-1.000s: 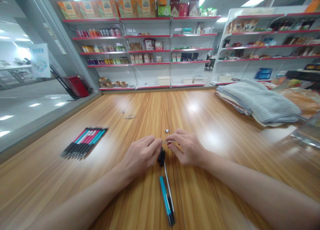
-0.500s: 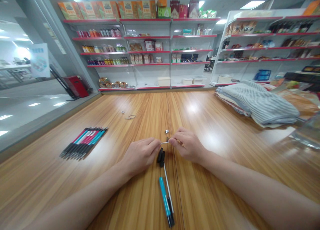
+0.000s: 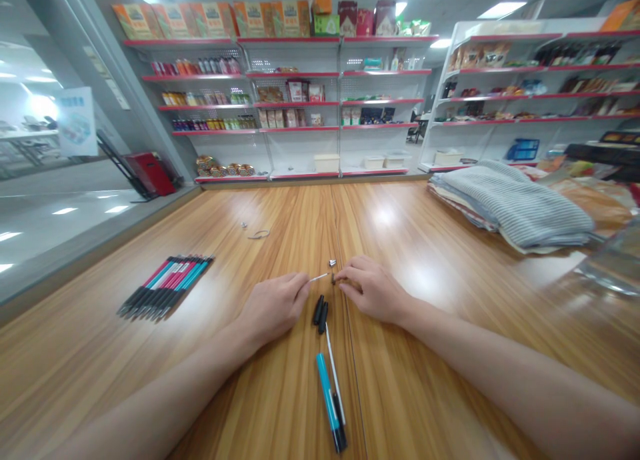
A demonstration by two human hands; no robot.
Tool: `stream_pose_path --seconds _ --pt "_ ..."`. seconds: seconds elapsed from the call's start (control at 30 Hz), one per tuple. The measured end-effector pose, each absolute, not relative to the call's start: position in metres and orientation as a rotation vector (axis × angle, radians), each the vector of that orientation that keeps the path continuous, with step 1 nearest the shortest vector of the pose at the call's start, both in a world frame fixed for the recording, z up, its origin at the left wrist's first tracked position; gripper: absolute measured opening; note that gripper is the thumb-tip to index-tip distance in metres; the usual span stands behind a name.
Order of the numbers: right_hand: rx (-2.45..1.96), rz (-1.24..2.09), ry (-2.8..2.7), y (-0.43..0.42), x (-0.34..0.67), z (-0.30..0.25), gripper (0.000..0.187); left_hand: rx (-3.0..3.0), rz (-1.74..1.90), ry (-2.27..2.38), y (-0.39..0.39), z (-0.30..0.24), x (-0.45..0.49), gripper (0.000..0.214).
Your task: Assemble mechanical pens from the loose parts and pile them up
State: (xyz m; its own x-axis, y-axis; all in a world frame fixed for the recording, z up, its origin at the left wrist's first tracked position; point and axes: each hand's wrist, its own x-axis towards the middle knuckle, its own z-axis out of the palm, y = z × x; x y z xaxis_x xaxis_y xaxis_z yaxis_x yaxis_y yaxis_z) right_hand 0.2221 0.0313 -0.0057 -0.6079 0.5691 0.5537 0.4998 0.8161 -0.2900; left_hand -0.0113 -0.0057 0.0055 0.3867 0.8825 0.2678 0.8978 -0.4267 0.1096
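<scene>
At the centre of the frame, the left hand [image 3: 277, 307] has its thumb and fingers together, clamped on a thin white rod [image 3: 319, 277], whose free end points right. The right hand [image 3: 373, 290] lies just right of centre, fingers bent, fingertips beside a small dark piece [image 3: 333, 279]; whether they grip it cannot be told.

A small silver part [image 3: 332, 263] sits on the wooden table [image 3: 400, 380] just above the rod's tip. Below the hands, two black pieces [image 3: 323, 318] lie side by side. A second white rod [image 3: 331, 360] and a blue barrel [image 3: 327, 390] with a dark end lie at lower centre, close together.

At left, a row of pens [image 3: 170, 283] lies aligned. A thin ring [image 3: 259, 234] rests left of upper centre. Folded cloths [image 3: 530, 203] are stacked at right.
</scene>
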Motion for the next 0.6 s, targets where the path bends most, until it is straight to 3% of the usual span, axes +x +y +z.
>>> stream_pose_path --seconds 0.27,0.6 --pt "-0.473 0.151 -2.531 0.018 0.216 0.002 0.016 -2.569 -0.416 -1.648 -0.006 0.006 -0.012 0.032" --pt "-0.910 0.062 -2.416 0.029 0.220 -0.004 0.018 -2.563 -0.417 -1.596 -0.005 0.005 -0.012 0.030"
